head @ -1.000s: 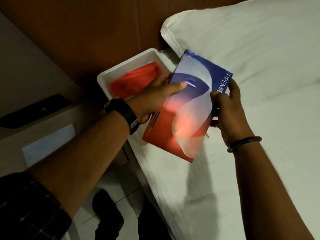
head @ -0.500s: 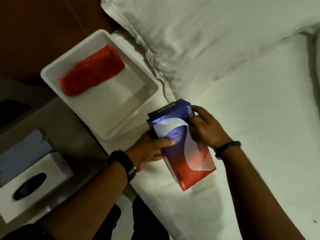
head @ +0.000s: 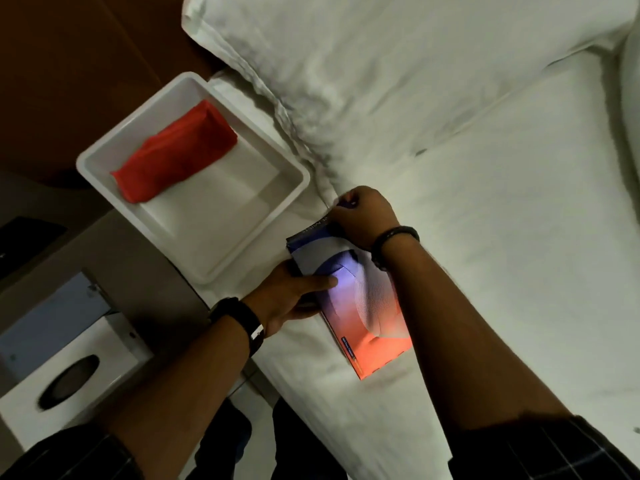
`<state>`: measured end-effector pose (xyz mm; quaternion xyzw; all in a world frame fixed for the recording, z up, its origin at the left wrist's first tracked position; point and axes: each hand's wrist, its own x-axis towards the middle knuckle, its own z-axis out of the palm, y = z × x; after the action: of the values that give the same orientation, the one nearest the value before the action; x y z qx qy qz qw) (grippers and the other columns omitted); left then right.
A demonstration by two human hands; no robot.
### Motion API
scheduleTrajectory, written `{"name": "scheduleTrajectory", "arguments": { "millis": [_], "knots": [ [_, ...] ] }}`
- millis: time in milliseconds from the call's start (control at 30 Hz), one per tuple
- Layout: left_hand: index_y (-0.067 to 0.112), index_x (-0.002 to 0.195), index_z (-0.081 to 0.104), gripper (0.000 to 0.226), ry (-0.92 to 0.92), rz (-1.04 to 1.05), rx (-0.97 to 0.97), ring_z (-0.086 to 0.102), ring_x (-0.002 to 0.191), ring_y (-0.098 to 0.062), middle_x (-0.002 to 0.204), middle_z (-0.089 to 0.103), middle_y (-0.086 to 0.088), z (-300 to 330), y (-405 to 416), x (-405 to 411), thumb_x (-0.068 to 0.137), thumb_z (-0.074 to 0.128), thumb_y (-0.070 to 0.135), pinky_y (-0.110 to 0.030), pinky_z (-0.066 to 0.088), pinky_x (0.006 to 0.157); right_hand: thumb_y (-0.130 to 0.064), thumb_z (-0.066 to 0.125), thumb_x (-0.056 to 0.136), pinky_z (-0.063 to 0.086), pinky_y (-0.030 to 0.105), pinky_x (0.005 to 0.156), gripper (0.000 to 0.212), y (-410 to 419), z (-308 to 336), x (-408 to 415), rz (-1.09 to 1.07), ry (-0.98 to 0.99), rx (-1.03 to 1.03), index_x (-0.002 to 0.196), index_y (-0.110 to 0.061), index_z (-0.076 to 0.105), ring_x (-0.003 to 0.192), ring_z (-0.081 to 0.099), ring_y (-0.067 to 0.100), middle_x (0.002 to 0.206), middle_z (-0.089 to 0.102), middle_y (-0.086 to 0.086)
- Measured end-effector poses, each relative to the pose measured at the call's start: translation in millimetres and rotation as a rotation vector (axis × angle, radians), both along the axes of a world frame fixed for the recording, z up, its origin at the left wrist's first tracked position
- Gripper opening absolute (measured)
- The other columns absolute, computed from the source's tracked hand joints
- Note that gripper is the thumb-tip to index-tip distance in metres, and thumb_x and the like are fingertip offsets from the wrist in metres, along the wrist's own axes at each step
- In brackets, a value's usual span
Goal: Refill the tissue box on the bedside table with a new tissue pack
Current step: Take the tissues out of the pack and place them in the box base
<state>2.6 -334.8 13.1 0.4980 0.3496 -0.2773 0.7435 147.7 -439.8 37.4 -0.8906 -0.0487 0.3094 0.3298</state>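
Tissue pack [head: 360, 306], blue-to-red carton: now lying on the bed [head: 502, 237] near its edge, where a second ago I held it lifted in the air above the sheet. My left hand [head: 294, 296] clamps its near side, thumb laid across the top face. My right hand [head: 363, 216] has moved from the side to the far end and pinches something there, probably the end flap, though the fingers hide it. I judge that opening the pack has begun; nothing has gone into the box yet.

Tissue box [head: 65, 379], white with a dark oval slot: on the bedside table [head: 138, 258], lower left, well apart from the pack.

Tray [head: 194, 271], white, holding a red cloth [head: 176, 157]: sits between the pack and the table, its near corner just beside the pack's blue end.

Pillow [head: 381, 81]: beyond my right hand, close to the knuckles.

Open room: plain sheet to the right and toward me. The mattress edge runs just left of the pack, so I would pull the flap rightward, away from the tray rim.
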Motion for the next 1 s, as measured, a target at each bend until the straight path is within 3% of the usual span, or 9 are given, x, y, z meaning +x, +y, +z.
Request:
{"name": "scheduleTrajectory", "arguments": {
  "millis": [167, 300, 467, 567, 633, 700, 833, 900, 1000],
  "knots": [
    [0.034, 0.103, 0.070, 0.048, -0.296, 0.044, 0.076, 0.071, 0.093, -0.015, 0.099, 0.074, 0.003, 21.0, -4.7, -2.6, 0.069, 0.080, 0.002, -0.027, 0.056, 0.069, -0.008, 0.066, 0.078, 0.054, 0.028, 0.069, 0.022, -28.8, 36.4, -24.4, -0.313, -0.081, 0.432, 0.095, -0.021, 0.064, 0.076, 0.066, 0.015, 0.084, 0.069, -0.001],
    [0.012, 0.109, 0.060, 0.054, -0.348, 0.052, 0.348, 0.070, 0.087, -0.019, 0.103, 0.070, -0.008, 50.4, -12.2, -11.2, 0.063, 0.087, 0.017, -0.019, 0.051, 0.062, -0.009, 0.067, 0.075, 0.050, 0.026, 0.071, 0.019, -60.4, 84.5, -49.4, -0.366, -0.261, 0.460, 0.081, -0.027, 0.063, 0.074, 0.061, 0.014, 0.076, 0.064, -0.006],
    [0.018, 0.110, 0.044, 0.070, -0.394, 0.029, 0.599, 0.067, 0.088, -0.014, 0.103, 0.061, 0.006, 86.8, -4.2, -28.2, 0.058, 0.091, 0.023, -0.024, 0.057, 0.065, -0.001, 0.061, 0.080, 0.051, 0.028, 0.072, 0.018, -71.4, 117.4, -91.0, -0.415, -0.240, 0.446, 0.075, -0.018, 0.063, 0.073, 0.061, 0.013, 0.074, 0.065, -0.003],
    [0.020, 0.112, 0.042, 0.076, -0.509, -0.050, 0.711, 0.066, 0.090, -0.019, 0.103, 0.059, 0.005, 98.5, 0.1, -45.1, 0.055, 0.092, 0.026, -0.029, 0.059, 0.066, -0.012, 0.063, 0.084, 0.049, 0.021, 0.072, 0.011, -68.1, 121.8, -115.3, -0.482, -0.271, 0.459, 0.075, -0.018, 0.063, 0.075, 0.062, 0.008, 0.074, 0.066, -0.008],
    [0.026, 0.110, 0.042, 0.076, -0.585, -0.047, 0.767, 0.063, 0.092, -0.017, 0.104, 0.059, 0.006, 107.5, 1.1, -55.4, 0.053, 0.091, 0.032, -0.027, 0.059, 0.066, -0.015, 0.066, 0.084, 0.047, 0.013, 0.073, 0.005, -66.2, 121.2, -127.5, -0.530, -0.310, 0.468, 0.082, -0.021, 0.065, 0.079, 0.063, 0.001, 0.077, 0.067, -0.013],
    [0.028, 0.111, 0.044, 0.074, -0.646, -0.033, 0.817, 0.060, 0.096, -0.014, 0.108, 0.058, 0.006, 114.3, 3.2, -63.2, 0.052, 0.088, 0.035, -0.028, 0.059, 0.070, -0.009, 0.066, 0.081, 0.047, 0.009, 0.076, 0.018, -64.2, 121.2, -137.6, -0.549, -0.321, 0.455, 0.095, -0.020, 0.066, 0.087, 0.063, 0.002, 0.089, 0.067, -0.012],
    [0.012, 0.119, 0.048, 0.076, -0.713, -0.140, 0.992, 0.055, 0.107, -0.021, 0.121, 0.048, -0.007, 123.7, 2.6, -76.4, 0.057, 0.090, 0.019, -0.040, 0.058, 0.083, -0.008, 0.069, 0.079, 0.043, 0.005, 0.070, 0.035, -64.1, 118.8, -153.0, -0.556, -0.256, 0.392, 0.110, -0.024, 0.062, 0.091, 0.057, -0.002, 0.106, 0.056, -0.013],
    [0.010, 0.123, 0.047, 0.077, -0.698, -0.281, 0.980, 0.054, 0.112, -0.024, 0.125, 0.045, -0.010, 131.1, 1.8, -79.4, 0.060, 0.089, 0.016, -0.042, 0.057, 0.085, -0.012, 0.069, 0.080, 0.042, 0.010, 0.070, 0.032, -64.6, 116.5, -157.5, -0.520, -0.202, 0.314, 0.109, -0.024, 0.064, 0.088, 0.057, 0.003, 0.107, 0.057, -0.010],
    [0.018, 0.135, 0.038, 0.084, -0.592, -0.500, 0.786, 0.049, 0.121, -0.020, 0.135, 0.037, -0.005, 142.8, 13.6, -78.3, 0.066, 0.084, 0.009, -0.039, 0.054, 0.092, -0.008, 0.067, 0.079, 0.045, 0.017, 0.077, 0.031, -63.5, 118.2, -166.2, -0.433, -0.220, 0.263, 0.107, -0.021, 0.067, 0.091, 0.054, 0.010, 0.101, 0.057, -0.009]
  ]
}}
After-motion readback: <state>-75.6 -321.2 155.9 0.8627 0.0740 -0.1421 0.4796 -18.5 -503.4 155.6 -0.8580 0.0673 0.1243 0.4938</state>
